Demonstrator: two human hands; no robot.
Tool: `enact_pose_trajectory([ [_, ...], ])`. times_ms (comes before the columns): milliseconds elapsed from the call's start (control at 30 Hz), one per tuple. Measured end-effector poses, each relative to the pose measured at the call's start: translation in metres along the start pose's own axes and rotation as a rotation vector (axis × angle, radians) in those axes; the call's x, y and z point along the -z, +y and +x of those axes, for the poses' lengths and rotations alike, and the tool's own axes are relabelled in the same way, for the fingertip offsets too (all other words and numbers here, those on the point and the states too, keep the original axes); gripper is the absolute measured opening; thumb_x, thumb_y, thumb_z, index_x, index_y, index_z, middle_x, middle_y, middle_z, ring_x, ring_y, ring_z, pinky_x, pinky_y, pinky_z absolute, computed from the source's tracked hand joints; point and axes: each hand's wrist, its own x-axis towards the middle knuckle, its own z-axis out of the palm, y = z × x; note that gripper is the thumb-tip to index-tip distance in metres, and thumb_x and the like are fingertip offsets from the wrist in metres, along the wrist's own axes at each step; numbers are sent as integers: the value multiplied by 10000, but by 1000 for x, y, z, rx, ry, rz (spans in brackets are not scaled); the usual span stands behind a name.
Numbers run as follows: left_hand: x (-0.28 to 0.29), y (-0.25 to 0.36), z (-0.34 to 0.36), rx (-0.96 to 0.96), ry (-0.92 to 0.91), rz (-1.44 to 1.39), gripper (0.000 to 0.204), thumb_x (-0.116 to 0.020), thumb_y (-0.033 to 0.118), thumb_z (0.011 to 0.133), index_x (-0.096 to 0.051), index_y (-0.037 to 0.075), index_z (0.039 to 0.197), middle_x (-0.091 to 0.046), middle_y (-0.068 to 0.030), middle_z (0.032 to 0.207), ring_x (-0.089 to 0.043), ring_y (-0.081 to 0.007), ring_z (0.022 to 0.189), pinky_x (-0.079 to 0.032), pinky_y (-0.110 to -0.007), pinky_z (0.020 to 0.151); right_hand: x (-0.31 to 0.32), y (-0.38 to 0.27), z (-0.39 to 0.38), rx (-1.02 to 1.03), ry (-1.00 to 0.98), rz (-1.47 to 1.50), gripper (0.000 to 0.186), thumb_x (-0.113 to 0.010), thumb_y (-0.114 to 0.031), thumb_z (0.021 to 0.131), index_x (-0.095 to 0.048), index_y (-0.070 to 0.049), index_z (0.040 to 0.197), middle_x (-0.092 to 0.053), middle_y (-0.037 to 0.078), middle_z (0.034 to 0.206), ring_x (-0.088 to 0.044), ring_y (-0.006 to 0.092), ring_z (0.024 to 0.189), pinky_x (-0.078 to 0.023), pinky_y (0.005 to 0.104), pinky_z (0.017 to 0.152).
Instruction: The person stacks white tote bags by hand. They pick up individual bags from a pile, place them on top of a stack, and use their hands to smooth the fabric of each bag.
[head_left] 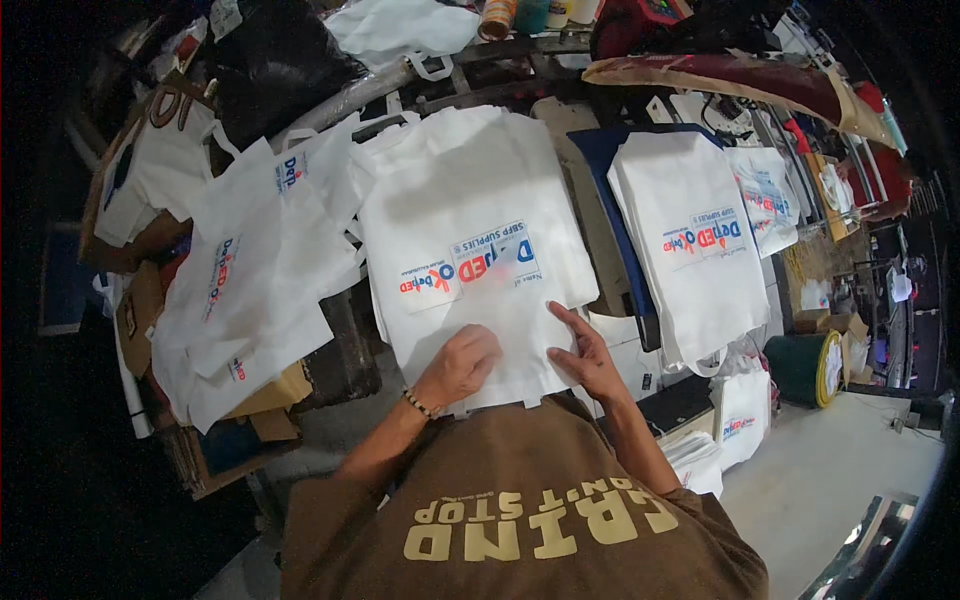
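Note:
A stack of white fabric bags (470,170) with red and blue printing lies in front of me. My left hand (460,360) rests on the top bag's lower part, fingers curled closed; what they hold, if anything, is hidden. My right hand (578,345) is at the lower right of that bag, thumb and index finger apart, touching its surface. A pile of loose printed white bags (240,290) lies to the left. A neater stack (685,290) lies on a dark blue board (625,245) to the right.
A black plastic bag (260,70) and cardboard boxes (135,310) are at the left. More white bags (760,185) and a long padded board (730,75) are at the upper right. A person in red (880,175) is at far right. A green drum (795,370) stands on the floor.

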Motion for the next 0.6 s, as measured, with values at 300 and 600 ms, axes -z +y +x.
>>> enact_pose_trajectory([
  [300,11,45,-1,124,-429,-254,98,-689,61,842,-619,-1,872,-630,-120,912,-624,-291,897,-507,-381,808,11,29,1,-70,43,32,695,-703,-21,820,-437,-5,1462,-459,148,1506,-396,244,1409,-275,370,1175],
  [600,165,46,-48,741,-335,-369,61,-704,54,872,-677,1,889,-686,-58,857,-631,-136,812,-503,-296,760,68,-125,3,225,-14,-530,673,-736,-85,829,-475,-65,1450,-526,154,1450,-489,284,1340,-372,382,1118],
])
